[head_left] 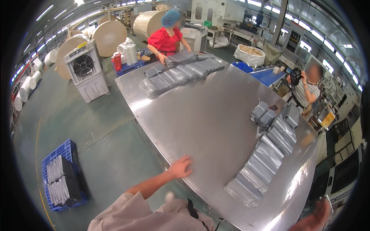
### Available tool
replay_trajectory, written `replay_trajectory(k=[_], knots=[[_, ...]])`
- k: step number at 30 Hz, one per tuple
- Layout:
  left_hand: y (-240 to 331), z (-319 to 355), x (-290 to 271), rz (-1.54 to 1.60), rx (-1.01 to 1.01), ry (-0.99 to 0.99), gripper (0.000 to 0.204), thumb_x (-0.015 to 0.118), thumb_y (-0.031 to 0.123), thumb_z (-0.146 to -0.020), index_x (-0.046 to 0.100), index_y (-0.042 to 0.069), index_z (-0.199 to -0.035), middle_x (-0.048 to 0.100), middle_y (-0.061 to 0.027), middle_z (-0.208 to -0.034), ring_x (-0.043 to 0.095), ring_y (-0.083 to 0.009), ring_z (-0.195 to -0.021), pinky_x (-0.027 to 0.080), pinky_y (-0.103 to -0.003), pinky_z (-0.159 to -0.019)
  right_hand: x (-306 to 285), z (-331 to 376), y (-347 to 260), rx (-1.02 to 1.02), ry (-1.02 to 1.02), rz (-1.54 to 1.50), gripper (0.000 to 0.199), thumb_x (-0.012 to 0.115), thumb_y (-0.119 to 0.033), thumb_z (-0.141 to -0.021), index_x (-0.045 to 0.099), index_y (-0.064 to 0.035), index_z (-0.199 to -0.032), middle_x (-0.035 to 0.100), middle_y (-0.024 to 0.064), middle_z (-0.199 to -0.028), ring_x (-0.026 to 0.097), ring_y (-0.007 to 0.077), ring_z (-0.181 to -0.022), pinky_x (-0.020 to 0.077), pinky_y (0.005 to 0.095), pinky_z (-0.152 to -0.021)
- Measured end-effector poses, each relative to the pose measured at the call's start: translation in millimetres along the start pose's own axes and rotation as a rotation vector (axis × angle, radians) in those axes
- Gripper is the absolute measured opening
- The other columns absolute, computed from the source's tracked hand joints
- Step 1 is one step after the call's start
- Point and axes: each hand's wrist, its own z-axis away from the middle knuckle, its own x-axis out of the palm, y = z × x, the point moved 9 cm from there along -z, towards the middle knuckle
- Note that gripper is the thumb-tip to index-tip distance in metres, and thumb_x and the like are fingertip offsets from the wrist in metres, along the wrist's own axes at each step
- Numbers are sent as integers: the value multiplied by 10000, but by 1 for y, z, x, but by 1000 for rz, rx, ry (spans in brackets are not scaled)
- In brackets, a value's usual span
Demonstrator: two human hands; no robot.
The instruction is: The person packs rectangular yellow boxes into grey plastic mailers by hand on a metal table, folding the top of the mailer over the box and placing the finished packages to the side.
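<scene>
My left hand [180, 167] rests palm down on the near left edge of a steel table [192, 127]. Its fingers are apart and it holds nothing. At the lower right, my right hand [317, 218] is smeared by motion beyond the table's right edge; whether it holds anything I cannot make out. Between my hands, toward the right side, a slanting row of grey plastic-wrapped bundles [264, 159] lies on the steel. A few smaller grey rolls [259, 111] sit at that row's far end.
Across the table, a person in red [167, 38] handles grey packs beside another bundle row [181, 75]. A person in stripes [304, 90] stands at right, holding a black object [295, 76]. On the left floor are an air cooler [85, 69] and a blue pallet [73, 154] with stacked packs.
</scene>
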Motion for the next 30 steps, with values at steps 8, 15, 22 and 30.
replay_trajectory(k=[8, 15, 22, 30], knots=[[-71, -32, -8, -270, 10, 121, 675, 552, 475, -825, 427, 18, -1306, 353, -215, -1406, 329, -396, -1309, 297, -470, -1069, -136, 417, 263, 762, -778, 889, 542, 563, -245, -884, 400, 18, -1329, 475, 253, -1277, 457, 395, -1187, 368, 489, -1000], [-73, -18, -16, -222, -65, 179, 619, 514, 446, -871, 428, 23, -1316, 326, -178, -1442, 271, -337, -1357, 239, -467, -1101, -87, 441, 247, 729, -880, 1355, 541, 556, -251, -880, 407, 21, -1323, 468, 268, -1274, 460, 408, -1177, 373, 501, -982], [-81, -19, -11, -202, -60, 174, 598, 514, 429, -880, 440, 10, -1300, 342, -188, -1426, 308, -348, -1333, 255, -473, -1089, -41, 423, 264, 659, -863, 1410, 540, 548, -257, -875, 413, 25, -1316, 462, 283, -1270, 463, 421, -1166, 378, 513, -964], [-76, -21, -19, -174, -38, 172, 595, 489, 422, -899, 422, -4, -1310, 340, -188, -1427, 302, -343, -1337, 259, -463, -1088, -28, 421, 274, 639, -847, 1433, 539, 539, -263, -870, 421, 28, -1308, 455, 300, -1267, 466, 435, -1153, 385, 526, -943]])
